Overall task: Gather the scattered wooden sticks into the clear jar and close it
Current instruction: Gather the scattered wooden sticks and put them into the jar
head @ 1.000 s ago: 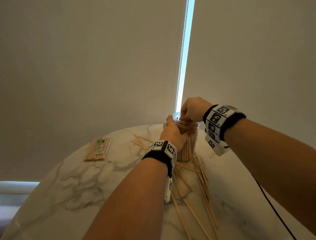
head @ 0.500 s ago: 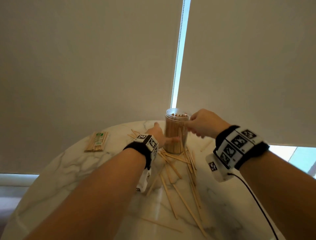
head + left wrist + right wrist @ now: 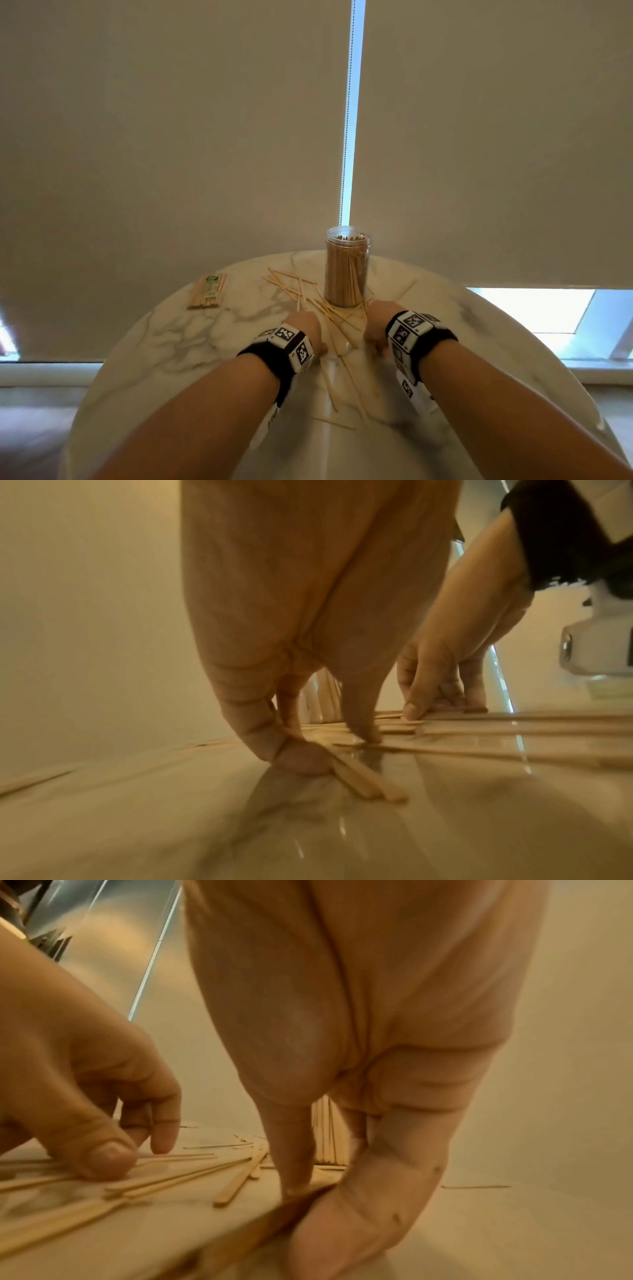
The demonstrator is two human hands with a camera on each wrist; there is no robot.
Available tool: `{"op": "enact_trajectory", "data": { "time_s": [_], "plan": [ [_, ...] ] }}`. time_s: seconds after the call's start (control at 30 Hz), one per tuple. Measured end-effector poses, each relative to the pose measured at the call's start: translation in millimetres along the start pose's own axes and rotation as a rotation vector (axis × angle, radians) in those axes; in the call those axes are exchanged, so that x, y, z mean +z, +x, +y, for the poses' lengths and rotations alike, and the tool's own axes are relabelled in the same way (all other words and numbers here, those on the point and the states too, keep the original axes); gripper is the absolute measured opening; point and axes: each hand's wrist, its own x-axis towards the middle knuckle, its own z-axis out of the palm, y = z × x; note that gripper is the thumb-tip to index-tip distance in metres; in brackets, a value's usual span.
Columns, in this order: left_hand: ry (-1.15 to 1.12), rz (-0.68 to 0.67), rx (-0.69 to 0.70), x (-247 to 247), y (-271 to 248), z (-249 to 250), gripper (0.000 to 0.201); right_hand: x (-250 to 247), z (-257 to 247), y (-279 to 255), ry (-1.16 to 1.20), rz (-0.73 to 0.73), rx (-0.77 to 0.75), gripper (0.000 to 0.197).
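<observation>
A clear jar packed with upright wooden sticks stands open at the far side of the round marble table. Loose sticks lie fanned out in front of it, towards me. My left hand is down on the left part of the pile. In the left wrist view it pinches a few sticks against the tabletop. My right hand is down on the right part. In the right wrist view its thumb and a finger pinch a stick. No lid is in view.
A wrapped bundle of sticks lies at the table's far left. A few stray sticks lie left of the jar and one to its right. Roller blinds hang just behind the table.
Both hands have left the jar's mouth and side and come down towards me onto the loose sticks. The jar now stands alone with nobody touching it.
</observation>
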Motion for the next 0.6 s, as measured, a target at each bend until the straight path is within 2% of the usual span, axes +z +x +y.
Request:
{"op": "enact_trajectory", "data": {
  "time_s": [0.07, 0.17, 0.3, 0.43, 0.5, 0.6],
  "plan": [
    [0.031, 0.0, 0.018, -1, -4, 3, 0.03, 4, 1, -5, 0.025, 0.007, 0.003, 0.034],
    [0.09, 0.026, 0.038, 3, -9, 4, 0.025, 7, 2, -20, -0.032, -0.01, -0.002, 0.033],
    [0.167, -0.011, 0.035, 5, -16, 6, 0.027, 10, 2, -39, -0.174, -0.052, -0.042, 0.019],
    [0.191, -0.063, 0.015, 6, -25, 2, 0.034, 14, 5, -59, -0.18, -0.079, -0.062, 0.036],
    [0.177, -0.106, -0.023, 10, -29, 1, 0.038, 17, 7, -66, -0.161, -0.085, -0.055, 0.036],
    [0.139, -0.094, -0.044, 16, -37, 1, 0.037, 24, 12, -71, -0.114, -0.074, -0.032, 0.034]
  ]
}}
